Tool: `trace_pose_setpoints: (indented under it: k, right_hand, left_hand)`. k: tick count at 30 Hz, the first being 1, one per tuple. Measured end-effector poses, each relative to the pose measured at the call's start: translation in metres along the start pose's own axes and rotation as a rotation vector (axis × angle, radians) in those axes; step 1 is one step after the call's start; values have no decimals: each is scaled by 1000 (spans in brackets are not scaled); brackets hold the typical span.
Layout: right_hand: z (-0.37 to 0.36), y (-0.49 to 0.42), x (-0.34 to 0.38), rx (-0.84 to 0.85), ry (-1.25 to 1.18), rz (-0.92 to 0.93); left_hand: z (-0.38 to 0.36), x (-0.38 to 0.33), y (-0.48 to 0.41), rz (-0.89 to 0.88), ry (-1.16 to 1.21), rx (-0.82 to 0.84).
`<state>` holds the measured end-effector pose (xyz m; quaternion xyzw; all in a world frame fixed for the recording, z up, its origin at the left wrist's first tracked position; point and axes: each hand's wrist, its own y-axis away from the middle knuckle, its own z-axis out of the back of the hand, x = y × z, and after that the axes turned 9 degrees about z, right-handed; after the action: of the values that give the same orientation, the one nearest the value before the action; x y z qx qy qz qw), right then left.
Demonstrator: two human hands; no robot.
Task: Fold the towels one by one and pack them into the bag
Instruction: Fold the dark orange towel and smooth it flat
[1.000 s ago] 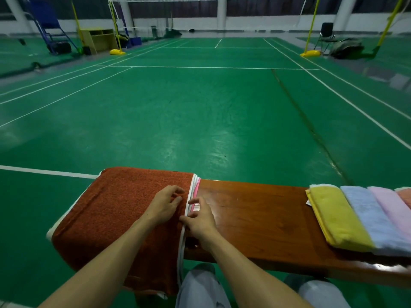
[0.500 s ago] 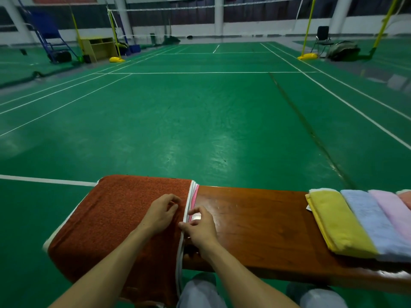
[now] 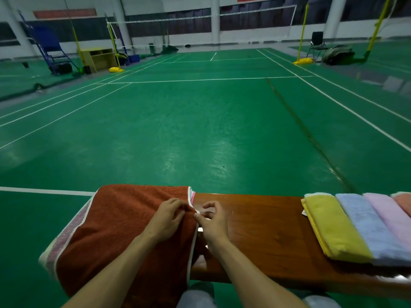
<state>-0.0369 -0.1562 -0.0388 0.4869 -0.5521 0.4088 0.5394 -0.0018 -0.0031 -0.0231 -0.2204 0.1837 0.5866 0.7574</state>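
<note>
The right hand (image 3: 213, 223) now pinches the towel's (image 3: 122, 223) white hem (image 3: 196, 210) between thumb and forefinger and draws it up into a small peak; a second ago its fingers lay low against that edge. Its other fingers now arch up and spread. The left hand (image 3: 166, 218) closes in, its fingertips gripping the towel just beside the pinch. The view tilts up: the bench (image 3: 266, 230) sits lower and more of the far wall shows.
</note>
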Motion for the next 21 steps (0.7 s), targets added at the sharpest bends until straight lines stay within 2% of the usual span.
trace_pose_setpoints:
  k: [16, 21]
  right_hand:
    - [149, -8, -1, -120, 134, -141]
    - [191, -12, 0, -213, 223, -91]
  left_hand:
    - [-96, -98, -25, -114, -47, 256]
    - [-125, -134, -29, -145, -40, 296]
